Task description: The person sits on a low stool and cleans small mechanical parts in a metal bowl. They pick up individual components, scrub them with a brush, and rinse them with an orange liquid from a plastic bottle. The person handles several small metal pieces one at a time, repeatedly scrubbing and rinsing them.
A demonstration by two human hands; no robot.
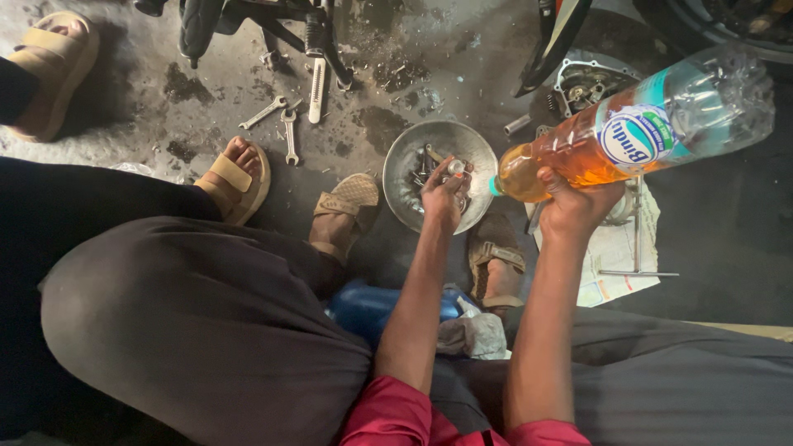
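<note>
Head view, looking straight down at an oil-stained concrete floor (462, 74).

One clear plastic bottle (636, 128), partly filled with amber liquid, lies tipped nearly level, its mouth pointing left toward the rim of one round metal bowl (405, 157). Right hand (574, 202) grips the bottle from beneath near its neck end, fingers wrapped round it. Left hand (444, 194) is over the bowl, fingertips pinched on one small pale cap-like piece (455, 167), just beside the bottle mouth. The bowl sits on the floor between the person's feet and holds several small metal parts; exact count cannot be told.

Footwear: four tan sandals in sight. Two on the wearer's own feet, one (345, 206) left of the bowl, one (494, 256) below it. Two more belong to a second person at left, one (235, 177) near the wrenches, one (49, 70) at the top-left corner.

Tools: two open-ended wrenches (279, 120) lie close together on the floor, above the bowl's left. One T-handled tool (638, 239) rests on one sheet of newspaper (611, 256), right of the right hand.

One blue container (363, 306) sits between the knees, a crumpled rag (475, 334) touching it.
</note>
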